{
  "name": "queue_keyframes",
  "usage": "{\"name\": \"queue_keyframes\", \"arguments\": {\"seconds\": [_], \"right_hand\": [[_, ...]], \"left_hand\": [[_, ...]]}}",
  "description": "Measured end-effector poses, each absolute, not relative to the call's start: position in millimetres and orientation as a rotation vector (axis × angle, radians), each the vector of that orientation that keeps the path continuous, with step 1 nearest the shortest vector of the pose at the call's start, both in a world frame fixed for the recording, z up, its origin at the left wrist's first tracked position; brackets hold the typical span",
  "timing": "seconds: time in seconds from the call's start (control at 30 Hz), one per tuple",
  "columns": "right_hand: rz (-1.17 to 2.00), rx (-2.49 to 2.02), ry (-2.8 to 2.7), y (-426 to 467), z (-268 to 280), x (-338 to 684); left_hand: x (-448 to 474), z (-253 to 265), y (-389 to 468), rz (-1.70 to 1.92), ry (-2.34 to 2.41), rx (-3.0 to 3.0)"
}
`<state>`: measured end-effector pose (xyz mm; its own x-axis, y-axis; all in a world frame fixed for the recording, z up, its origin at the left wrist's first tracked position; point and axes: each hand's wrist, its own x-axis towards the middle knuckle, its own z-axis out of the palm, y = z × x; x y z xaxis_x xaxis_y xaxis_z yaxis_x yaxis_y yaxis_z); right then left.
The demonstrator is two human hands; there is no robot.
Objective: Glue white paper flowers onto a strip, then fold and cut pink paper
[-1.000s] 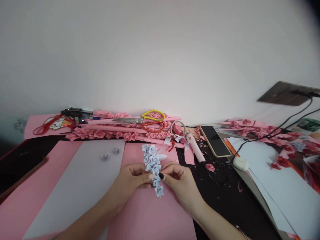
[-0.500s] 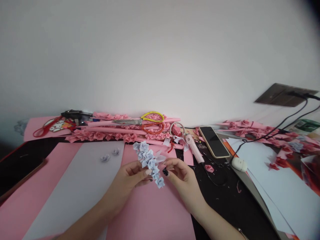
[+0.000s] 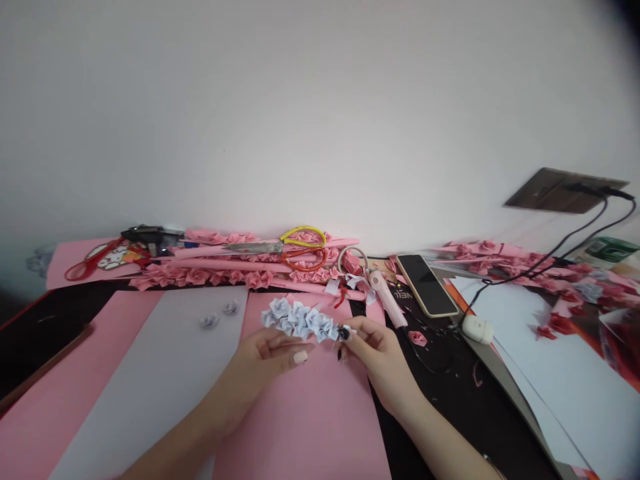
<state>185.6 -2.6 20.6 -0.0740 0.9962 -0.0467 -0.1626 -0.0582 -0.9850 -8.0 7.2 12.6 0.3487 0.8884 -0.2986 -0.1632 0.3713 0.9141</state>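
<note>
Pale-blue paper spray (image 3: 300,320), many blooms joined, its four o'clock end pinched in the right hand (image 3: 383,363); the left hand (image 3: 257,360), half-curled at seven o'clock, perhaps touching, unclear; two loose flowers (image 3: 209,321) left unattached, nine o'clock

Pale-blue folded-paper flower cluster (image 3: 300,320), elongated, nearly crosswise, above pink sheet (image 3: 305,420)

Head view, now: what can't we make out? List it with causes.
All in the head view:
Right end of the pale flower spray: covered by the fingers of the right hand.
Whether the left hand touches the spray: its own thumb and knuckles block the fingertips.
Green label, far right: too blurred to read.
Right forearm: cut off by the bottom edge.
</note>
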Motion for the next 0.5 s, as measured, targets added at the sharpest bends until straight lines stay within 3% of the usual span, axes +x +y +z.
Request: {"name": "queue_keyframes", "arguments": {"seconds": [0.37, 0.5], "right_hand": [[1.100, -0.943, -0.778, 6, 23, 203], [1.116, -0.948, -0.790, 4, 26, 205]], "left_hand": [[-19, 5, 15, 1.129, 1.095, 0.913], [-18, 7, 14, 1.061, 1.032, 0.879]]}}
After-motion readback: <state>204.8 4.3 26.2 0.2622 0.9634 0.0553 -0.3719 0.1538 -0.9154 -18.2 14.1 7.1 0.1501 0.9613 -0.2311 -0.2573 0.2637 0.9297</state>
